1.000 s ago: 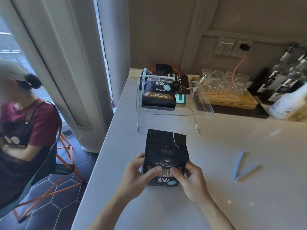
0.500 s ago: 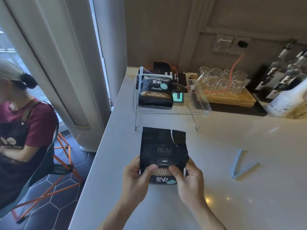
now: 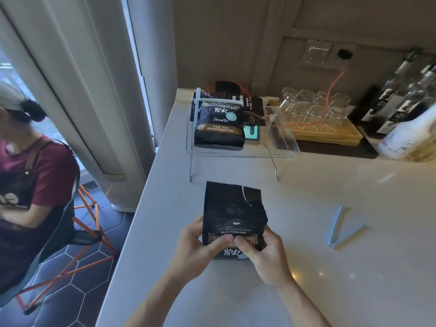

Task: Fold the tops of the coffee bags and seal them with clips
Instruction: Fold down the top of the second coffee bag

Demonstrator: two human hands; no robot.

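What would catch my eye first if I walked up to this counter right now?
Probably the black coffee bag standing on the white counter, its top torn open, gripped low down by the left hand and the right hand. To its right lies an open pale blue clip, and behind it a clear stand carries another bag.

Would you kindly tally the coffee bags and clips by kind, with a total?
Coffee bags: 2, one held in both hands, one on the clear shelf.
Clips: 2, a white one on the shelf bag, a blue one lying open.
Total: 4
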